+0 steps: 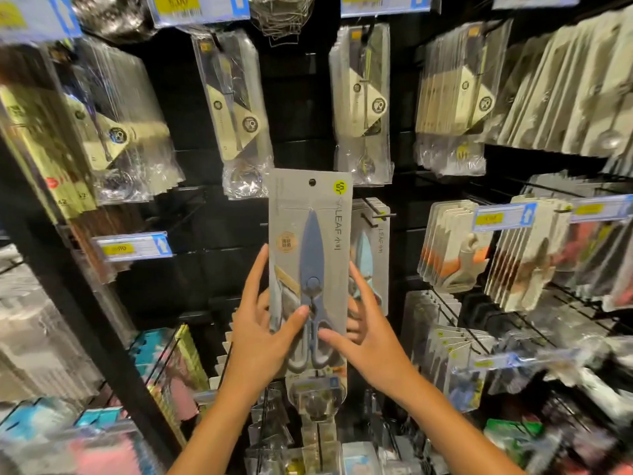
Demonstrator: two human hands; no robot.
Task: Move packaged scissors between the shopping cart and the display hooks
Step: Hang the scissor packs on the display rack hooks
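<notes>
A grey card pack of blue-handled scissors is held upright in front of the display wall, its hang hole at the top. My left hand grips its lower left edge with the thumb on the front. My right hand grips the lower right edge, thumb also on the front. Just behind and to the right, more packs of the same scissors hang on a display hook. The held pack's hole is left of and above that hook's tip. The shopping cart is out of view.
The black wall carries many hooks with bagged utensils above, peelers on cards at right, and price tags. A black upright post runs down the left. More hanging packs crowd below my hands.
</notes>
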